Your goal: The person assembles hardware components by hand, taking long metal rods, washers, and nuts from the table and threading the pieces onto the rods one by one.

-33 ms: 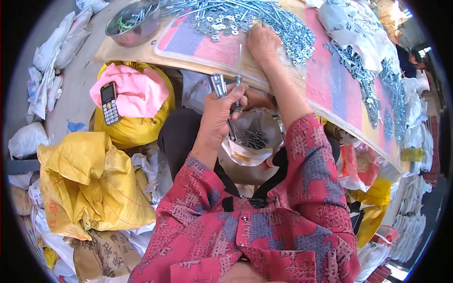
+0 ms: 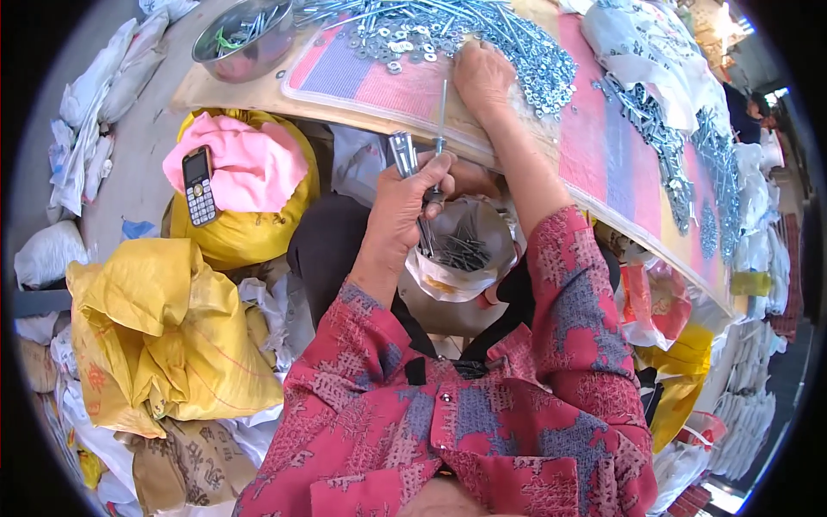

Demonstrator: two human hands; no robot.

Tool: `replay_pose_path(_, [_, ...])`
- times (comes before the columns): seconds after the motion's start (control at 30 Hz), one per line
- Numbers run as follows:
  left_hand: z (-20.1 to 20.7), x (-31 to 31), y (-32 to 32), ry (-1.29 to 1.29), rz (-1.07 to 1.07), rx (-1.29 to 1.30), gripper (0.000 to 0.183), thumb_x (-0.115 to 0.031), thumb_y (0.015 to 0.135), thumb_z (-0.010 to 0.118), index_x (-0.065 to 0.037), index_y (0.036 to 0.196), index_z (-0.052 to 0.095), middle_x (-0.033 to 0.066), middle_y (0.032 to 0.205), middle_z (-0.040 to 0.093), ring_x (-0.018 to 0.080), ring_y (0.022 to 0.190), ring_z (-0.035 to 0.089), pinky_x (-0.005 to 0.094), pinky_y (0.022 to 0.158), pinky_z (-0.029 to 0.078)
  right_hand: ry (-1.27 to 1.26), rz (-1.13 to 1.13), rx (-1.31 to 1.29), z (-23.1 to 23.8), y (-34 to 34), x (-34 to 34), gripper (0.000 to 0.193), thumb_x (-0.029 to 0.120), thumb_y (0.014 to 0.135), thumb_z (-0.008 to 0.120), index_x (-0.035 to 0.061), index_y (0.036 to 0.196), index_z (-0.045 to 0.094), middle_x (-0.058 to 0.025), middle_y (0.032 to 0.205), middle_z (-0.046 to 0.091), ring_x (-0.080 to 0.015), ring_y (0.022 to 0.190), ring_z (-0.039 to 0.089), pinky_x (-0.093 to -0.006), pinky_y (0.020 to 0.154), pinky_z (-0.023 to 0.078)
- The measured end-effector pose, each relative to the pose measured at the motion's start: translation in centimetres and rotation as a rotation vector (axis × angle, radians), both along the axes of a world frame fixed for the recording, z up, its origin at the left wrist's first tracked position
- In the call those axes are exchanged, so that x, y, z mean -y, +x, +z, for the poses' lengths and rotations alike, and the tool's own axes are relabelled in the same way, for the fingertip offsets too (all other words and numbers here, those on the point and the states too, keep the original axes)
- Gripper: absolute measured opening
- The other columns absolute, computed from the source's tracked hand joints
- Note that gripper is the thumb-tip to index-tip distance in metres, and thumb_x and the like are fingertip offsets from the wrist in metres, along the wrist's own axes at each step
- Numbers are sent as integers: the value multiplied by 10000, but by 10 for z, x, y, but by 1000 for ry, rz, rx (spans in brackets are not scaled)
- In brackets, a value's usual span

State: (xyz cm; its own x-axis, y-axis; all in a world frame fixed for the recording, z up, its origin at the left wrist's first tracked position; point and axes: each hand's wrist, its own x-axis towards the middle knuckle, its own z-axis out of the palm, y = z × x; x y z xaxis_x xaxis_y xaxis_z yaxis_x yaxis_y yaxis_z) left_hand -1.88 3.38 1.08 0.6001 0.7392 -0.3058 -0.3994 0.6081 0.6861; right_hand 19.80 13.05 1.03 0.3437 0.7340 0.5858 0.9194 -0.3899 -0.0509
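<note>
My left hand [image 2: 405, 202] is closed around a bundle of bolts [image 2: 403, 153], above the lap. Between its thumb and forefinger one long thin bolt [image 2: 443, 116] stands upright, with a bluish part near the thumb. My right hand [image 2: 484, 76] rests on the table at the edge of a pile of small nuts and washers [image 2: 541, 82]. Its fingers are curled down and pressed together; what they pinch, if anything, is hidden. Loose flat washers [image 2: 394, 46] lie to its left. Below the left hand, a white-lined container [image 2: 448, 283] holds several dark bolts [image 2: 461, 250].
Long bolts [image 2: 379, 10] lie along the table's far side. A metal bowl [image 2: 226, 69] of bolts stands at the left. More bolts [image 2: 650, 129] spill from a white bag [image 2: 642, 52] at the right. A phone [image 2: 199, 185] lies on pink cloth [image 2: 250, 164] over a yellow sack [image 2: 233, 246].
Hardly anything differs. My left hand and the upright bolt have shifted very slightly to the right; my right hand stays at the pile.
</note>
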Motion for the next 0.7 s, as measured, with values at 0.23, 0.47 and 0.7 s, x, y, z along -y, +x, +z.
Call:
replay_pose_path(0.23, [6, 7, -1, 67, -95, -23, 218, -147, 854, 701, 23, 986, 666, 47, 675, 609, 59, 438, 445, 176, 390, 320, 281, 59, -376, 25, -9, 59, 256, 273, 896, 585, 31, 861, 661, -93, 716, 644, -280, 665, 629, -369, 647, 487])
replay_pose_path(0.47, [11, 18, 3, 177, -306, -37, 253, -190, 827, 729, -2, 989, 678, 37, 697, 604, 45, 522, 482, 162, 410, 317, 294, 218, -1259, 41, -38, 128, 310, 243, 947, 568, -18, 791, 629, -13, 621, 550, -60, 537, 447, -221, 507, 350])
replay_pose_path(0.7, [-7, 18, 11, 52, -293, 10, 222, -188, 833, 726, -19, 960, 662, 31, 702, 600, 43, 531, 487, 148, 406, 311, 554, 429, -1377, 43, -42, 130, 178, 133, 915, 611, -7, 807, 629, -16, 619, 563, -58, 514, 442, -225, 485, 343])
